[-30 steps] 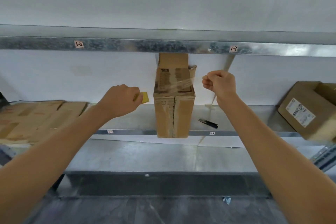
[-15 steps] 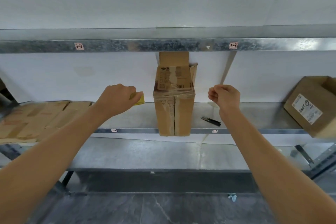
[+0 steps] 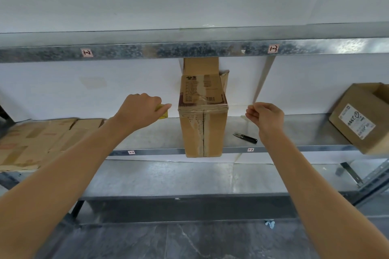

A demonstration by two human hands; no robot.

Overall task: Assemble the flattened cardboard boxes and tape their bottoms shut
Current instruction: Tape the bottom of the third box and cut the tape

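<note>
While both bare forearms reach up from the lower corners of the frame, the tall brown cardboard box (image 3: 203, 132) stands at centre frame on the galvanised metal middle shelf (image 3: 160, 139), its near face reaching past the shelf's front edge. On the near face, two flaps meet at a vertical seam. A band of clear glossy tape (image 3: 203, 109) runs across the box's upper near edge from side to side. The top face carries printed text and a barcode. At the far end, brown flaps stand up toward the upper shelf beam (image 3: 189, 49).

Left hand (image 3: 143, 111), left of centre: grip clamped round a small yellow object (image 3: 163, 111), only a corner of which shows past the fingers. The hand is just beside the box's left side, not touching it.

Right hand (image 3: 265, 118), right of centre: fingers curled in toward the thumb, near the box's right side and apart from it. Whether this grip pinches anything cannot be told.

Black-handled snips (image 3: 245, 137) lie on the middle shelf between the box and the right wrist. Stack of flattened brown cardboard (image 3: 37, 143) sits on the same shelf at the left edge of frame. Open brown carton with a white label (image 3: 362, 120), tilted, is at the right edge of frame. The beam carries small white tags, "1-2" (image 3: 86, 52) at upper left and "1-3" (image 3: 273, 48) at upper right. Lower metal shelf (image 3: 168, 176) and dark grey tiled floor (image 3: 189, 242) run along the bottom.
</note>
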